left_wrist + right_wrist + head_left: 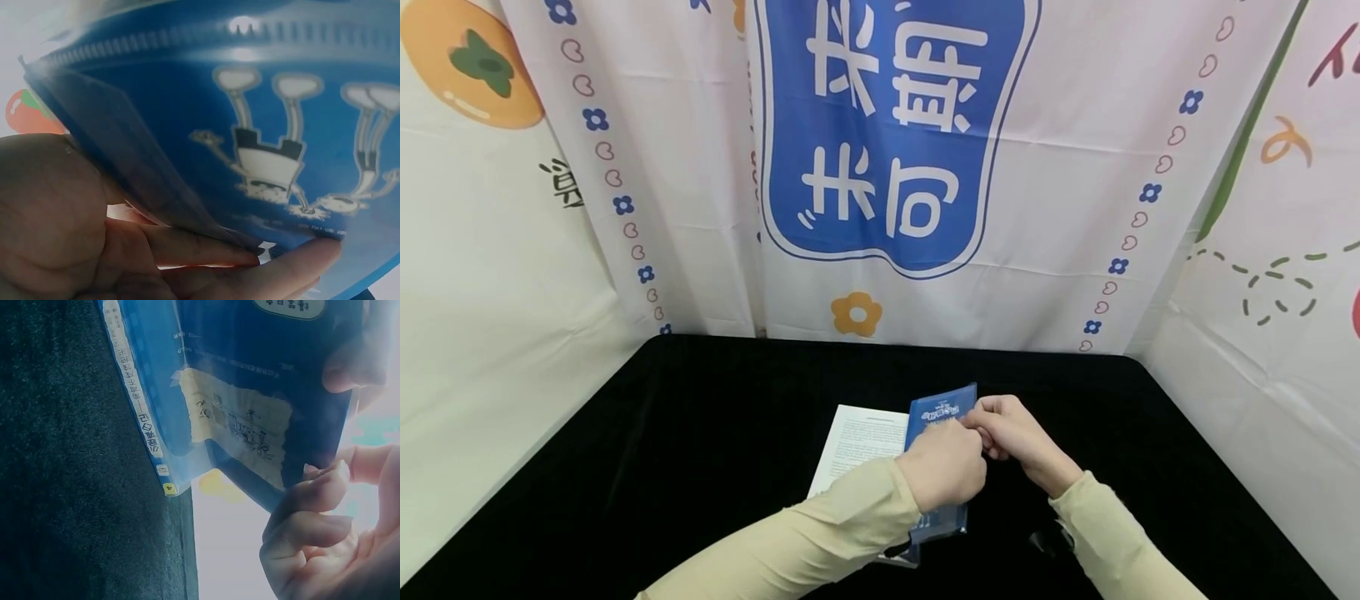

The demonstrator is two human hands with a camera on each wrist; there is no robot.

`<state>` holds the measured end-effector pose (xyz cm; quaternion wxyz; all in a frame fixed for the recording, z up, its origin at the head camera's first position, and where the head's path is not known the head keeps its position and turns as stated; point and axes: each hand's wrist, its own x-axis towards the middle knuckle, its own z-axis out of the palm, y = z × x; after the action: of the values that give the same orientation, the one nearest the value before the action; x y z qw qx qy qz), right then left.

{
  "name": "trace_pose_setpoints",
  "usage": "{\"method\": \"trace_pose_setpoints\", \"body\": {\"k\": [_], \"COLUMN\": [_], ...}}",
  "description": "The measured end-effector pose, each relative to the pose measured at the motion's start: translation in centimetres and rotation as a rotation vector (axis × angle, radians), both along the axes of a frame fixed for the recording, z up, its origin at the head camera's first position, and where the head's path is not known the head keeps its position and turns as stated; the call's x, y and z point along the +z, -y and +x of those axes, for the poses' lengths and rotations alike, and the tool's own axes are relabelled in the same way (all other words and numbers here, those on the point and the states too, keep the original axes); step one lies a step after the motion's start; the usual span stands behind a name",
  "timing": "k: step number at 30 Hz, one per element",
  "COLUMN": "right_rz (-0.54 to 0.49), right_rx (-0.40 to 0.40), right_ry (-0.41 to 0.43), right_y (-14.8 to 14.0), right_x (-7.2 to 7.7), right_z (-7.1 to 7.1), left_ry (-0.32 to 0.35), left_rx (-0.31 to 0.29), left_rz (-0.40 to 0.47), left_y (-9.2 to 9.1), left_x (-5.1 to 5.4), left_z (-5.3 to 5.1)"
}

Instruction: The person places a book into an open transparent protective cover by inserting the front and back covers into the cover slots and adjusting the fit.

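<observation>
An open book with a white printed page (pixel 863 440) lies on the black cloth, its blue cover (pixel 942 407) raised on the right. Clear plastic (pixel 187 440) sheathes the cover and catches the light. My left hand (pixel 946 465) grips the cover from the near side; in the left wrist view its fingers (pixel 275 265) lie against the face printed with cartoon figures (pixel 269 156). At the cover's right edge, my right hand (pixel 1011 437) pinches the corner between thumb and fingertips. The right wrist view shows the spine (pixel 139 394) and that pinched edge.
Black cloth (pixel 722 433) covers the table around the book. A small dark glossy item (pixel 1041 542) is by the right sleeve, too dim to make out. Printed white curtains (pixel 1067 167) hang behind and on both sides.
</observation>
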<state>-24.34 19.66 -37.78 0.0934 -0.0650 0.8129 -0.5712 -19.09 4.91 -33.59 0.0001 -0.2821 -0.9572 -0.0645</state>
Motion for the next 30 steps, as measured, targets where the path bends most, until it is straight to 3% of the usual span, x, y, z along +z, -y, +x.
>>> {"method": "trace_pose_setpoints", "body": {"k": [8,16,20,23,28,30], "right_rz": [0.006,-0.005,-0.029,-0.053,-0.087,-0.11], "right_rx": [-0.016,-0.011,-0.005,-0.016,-0.03,-0.024], "right_ry": [-0.012,-0.032,-0.042,-0.044,-0.027,-0.019], "right_y": [0.1,0.1,0.1,0.2,0.2,0.2], "right_x": [0.2,0.3,0.3,0.5,0.6,0.6], "right_z": [0.1,0.2,0.1,0.1,0.1,0.1], "left_ry": [0.044,0.026,-0.123,-0.324,-0.563,-0.558], "left_rx": [-0.021,-0.033,-0.193,-0.343,-0.474,-0.473], "left_rz": [0.041,0.063,-0.141,-0.241,-0.217,-0.202], "left_y": [0.7,1.0,1.3,1.8,2.6,2.7], "left_x": [0.0,0.2,0.5,0.7,0.8,0.8], "left_z": [-0.2,-0.1,-0.4,-0.7,-1.3,-1.5]}}
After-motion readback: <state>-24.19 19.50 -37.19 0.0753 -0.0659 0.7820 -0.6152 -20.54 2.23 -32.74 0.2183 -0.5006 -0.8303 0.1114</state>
